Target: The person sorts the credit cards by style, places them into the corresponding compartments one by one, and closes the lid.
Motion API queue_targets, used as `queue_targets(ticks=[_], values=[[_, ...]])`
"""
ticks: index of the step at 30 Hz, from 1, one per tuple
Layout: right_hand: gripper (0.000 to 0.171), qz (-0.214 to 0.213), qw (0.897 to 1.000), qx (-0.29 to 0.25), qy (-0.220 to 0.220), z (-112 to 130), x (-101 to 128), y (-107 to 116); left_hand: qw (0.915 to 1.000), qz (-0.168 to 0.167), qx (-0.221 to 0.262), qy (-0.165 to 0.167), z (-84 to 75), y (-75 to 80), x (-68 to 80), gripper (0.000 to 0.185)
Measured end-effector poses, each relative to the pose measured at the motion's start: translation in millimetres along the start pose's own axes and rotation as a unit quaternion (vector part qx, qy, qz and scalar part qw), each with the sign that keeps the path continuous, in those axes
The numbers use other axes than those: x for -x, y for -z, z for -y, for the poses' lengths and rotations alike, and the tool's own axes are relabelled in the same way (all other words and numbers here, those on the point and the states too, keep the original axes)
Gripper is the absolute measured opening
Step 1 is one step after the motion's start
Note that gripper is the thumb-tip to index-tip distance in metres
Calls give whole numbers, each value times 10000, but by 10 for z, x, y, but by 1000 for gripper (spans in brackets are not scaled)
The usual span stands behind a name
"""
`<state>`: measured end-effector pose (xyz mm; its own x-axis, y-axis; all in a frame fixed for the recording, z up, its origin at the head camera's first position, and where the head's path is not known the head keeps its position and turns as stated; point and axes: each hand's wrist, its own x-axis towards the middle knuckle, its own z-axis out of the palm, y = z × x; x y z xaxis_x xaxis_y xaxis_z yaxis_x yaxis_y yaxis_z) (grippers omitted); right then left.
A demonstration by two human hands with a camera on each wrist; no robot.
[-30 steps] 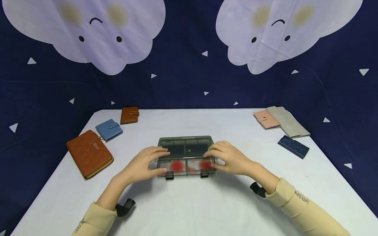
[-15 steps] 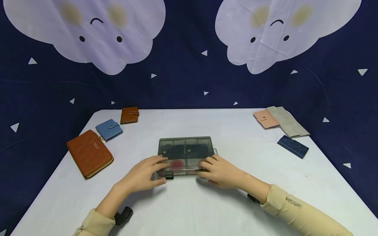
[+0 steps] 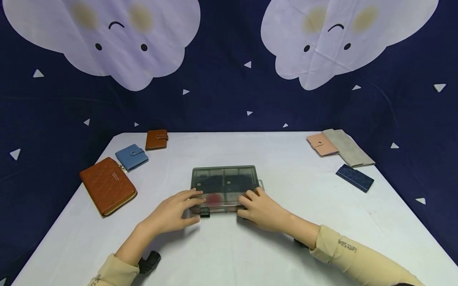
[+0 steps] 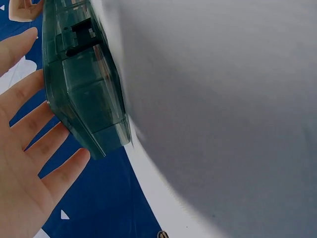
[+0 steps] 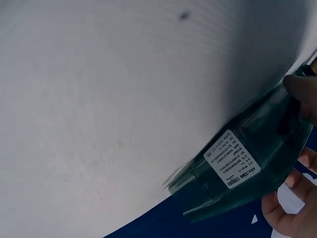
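A translucent dark green plastic storage case (image 3: 225, 174) lies on the table with its lid down. Red round shapes show faintly through it. My left hand (image 3: 171, 212) rests straight fingertips along the lid's left front edge, its thumb held off in front. Near that thumb is the left front latch (image 3: 205, 213). At the right front corner, my right hand (image 3: 264, 212) grips the case, bent fingers on the lid and thumb (image 5: 299, 91) at the dark right latch, which it mostly covers. A white printed label (image 5: 232, 159) is on the case's side in the right wrist view.
On the left of the table lie a large brown zip wallet (image 3: 109, 186), a blue wallet (image 3: 131, 157) and a small brown wallet (image 3: 156, 140). On the right are a pink wallet (image 3: 322, 144), a grey wallet (image 3: 348, 149) and a navy wallet (image 3: 355, 178).
The case's lid has come down over its front part. Both hands moved toward the table's front with it; the right hand shifted left onto the front corner and latch.
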<state>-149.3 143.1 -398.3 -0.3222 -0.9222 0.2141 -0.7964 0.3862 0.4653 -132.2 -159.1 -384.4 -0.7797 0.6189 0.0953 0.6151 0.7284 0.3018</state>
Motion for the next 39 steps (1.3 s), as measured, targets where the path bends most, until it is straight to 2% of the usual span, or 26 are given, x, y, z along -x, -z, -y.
queue_targets(ticks=[3, 6, 8, 11, 14, 16, 18, 24, 27, 30, 34, 39], values=[[18, -84, 9984, -525, -167, -22, 4, 27, 10000, 3, 29, 11, -7, -7, 3, 48], [24, -135, 9895, -1360, -480, -61, 1, 67, 10000, -37, 25, 28, -8, -15, 6, 47], [31, -159, 9761, -2021, -780, -84, -5, 79, 10000, -54, 38, 61, -10, -15, 11, 47], [36, -133, 9448, -3009, -1291, -103, -9, 84, 9999, -65, 50, 105, -9, -10, 18, 47], [38, -50, 9163, -3621, -1709, -116, -11, 76, 9999, -63, 79, 114, -9, -6, 16, 47], [37, 28, 9071, -3785, -1841, -128, -15, 76, 9999, -54, 70, 124, -11, -3, 13, 47], [37, 98, 9036, -3854, -1866, -146, -19, 78, 9999, -91, 36, 125, -16, -5, 4, 47], [40, 147, 9029, -3952, -1682, -221, 44, 74, 9984, -165, -537, 117, -97, -73, -88, 69], [46, 199, 9128, -3695, -1728, -246, 116, 58, 9944, -163, -1027, 206, -170, -123, -148, 75], [53, 291, 9227, -3389, -1814, -263, 185, 53, 9869, -181, -1557, 379, -269, -158, -218, 73], [55, 392, 9290, -3188, -1837, -275, 246, 66, 9697, -193, -2354, 626, -438, -197, -340, 69], [51, 362, 9364, -2962, -1846, -287, 267, 68, 9352, -226, -3421, 890, -609, -263, -483, 57]])
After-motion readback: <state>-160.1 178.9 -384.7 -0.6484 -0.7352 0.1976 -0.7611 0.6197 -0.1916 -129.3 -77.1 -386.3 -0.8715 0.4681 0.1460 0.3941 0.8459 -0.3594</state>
